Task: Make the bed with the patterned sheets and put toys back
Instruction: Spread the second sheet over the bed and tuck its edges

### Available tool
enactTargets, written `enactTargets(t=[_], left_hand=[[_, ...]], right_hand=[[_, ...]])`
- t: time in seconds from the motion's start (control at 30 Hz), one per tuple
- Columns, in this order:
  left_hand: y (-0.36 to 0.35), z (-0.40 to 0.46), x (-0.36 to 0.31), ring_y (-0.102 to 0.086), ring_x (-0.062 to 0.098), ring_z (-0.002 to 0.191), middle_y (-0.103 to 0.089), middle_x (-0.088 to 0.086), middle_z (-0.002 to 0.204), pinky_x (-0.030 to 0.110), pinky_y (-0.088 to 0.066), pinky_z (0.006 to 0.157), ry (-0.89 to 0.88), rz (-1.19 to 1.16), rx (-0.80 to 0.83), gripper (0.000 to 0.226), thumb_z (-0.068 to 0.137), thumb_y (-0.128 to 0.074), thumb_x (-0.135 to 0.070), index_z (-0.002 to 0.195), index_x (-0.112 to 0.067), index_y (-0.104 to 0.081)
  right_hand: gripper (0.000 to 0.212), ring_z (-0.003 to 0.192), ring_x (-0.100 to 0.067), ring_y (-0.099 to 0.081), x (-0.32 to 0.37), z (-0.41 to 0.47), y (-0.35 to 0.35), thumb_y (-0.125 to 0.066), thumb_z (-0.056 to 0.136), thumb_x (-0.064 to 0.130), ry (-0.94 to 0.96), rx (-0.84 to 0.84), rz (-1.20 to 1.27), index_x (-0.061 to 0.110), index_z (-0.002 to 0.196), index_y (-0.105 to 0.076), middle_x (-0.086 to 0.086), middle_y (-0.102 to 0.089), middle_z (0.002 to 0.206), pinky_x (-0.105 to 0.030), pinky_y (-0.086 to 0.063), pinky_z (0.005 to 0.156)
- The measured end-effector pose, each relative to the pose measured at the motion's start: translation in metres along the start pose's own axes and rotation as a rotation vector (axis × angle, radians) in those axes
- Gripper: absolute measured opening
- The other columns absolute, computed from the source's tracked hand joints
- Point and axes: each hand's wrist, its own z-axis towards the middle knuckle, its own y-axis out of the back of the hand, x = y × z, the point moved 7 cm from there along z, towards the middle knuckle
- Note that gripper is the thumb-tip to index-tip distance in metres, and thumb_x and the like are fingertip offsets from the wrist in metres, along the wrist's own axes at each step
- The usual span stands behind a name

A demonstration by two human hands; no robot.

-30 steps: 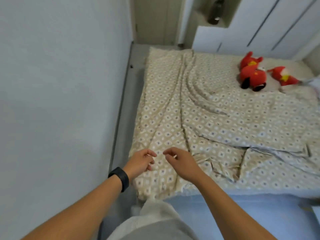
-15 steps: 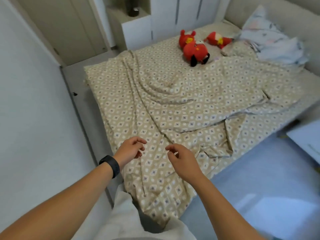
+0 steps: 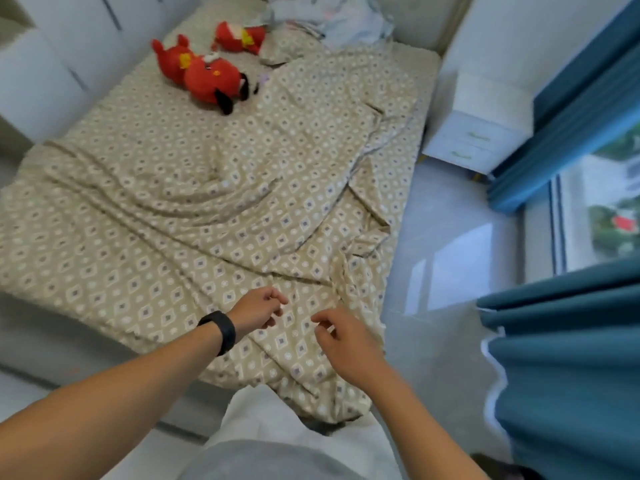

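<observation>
A beige patterned sheet (image 3: pixel 194 209) lies wrinkled across the bed, with folds bunched along its right edge. Two red plush toys lie near the head of the bed, a big one (image 3: pixel 207 77) and a smaller one (image 3: pixel 239 36) behind it. My left hand (image 3: pixel 258 308), with a black band on its wrist, hovers just above the sheet's near corner. Its fingers are loosely curled and hold nothing. My right hand (image 3: pixel 343 341) hangs beside it a little to the right, also loosely curled and holding nothing.
A crumpled light blanket (image 3: pixel 343 19) lies at the headboard. A white nightstand (image 3: pixel 478 133) stands right of the bed. Blue curtains (image 3: pixel 561 375) hang by the window at the right. White wardrobe doors (image 3: pixel 52 57) run along the bed's left. Pale floor lies between the bed and the curtains.
My view has swung right, from the wall side to the bed's right side and the window. Both hands keep their loose curl above the sheet's near edge.
</observation>
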Motion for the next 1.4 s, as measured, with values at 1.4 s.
enactTargets(t=[1.4], left_hand=[[-0.197,0.171,-0.023,-0.057,0.017,0.059,-0.064,0.003,0.083,0.033,-0.049,0.066,0.292,-0.428,-0.123,0.022,0.101,-0.046,-0.013,0.105,-0.015,-0.067]], right_hand=[[0.048,0.112,-0.03,-0.06,-0.308,0.277,0.005,-0.053,0.095,0.043,-0.382,0.224,-0.259,0.019,0.136,-0.049,-0.007,-0.062,0.124,-0.037,-0.048,0.084]])
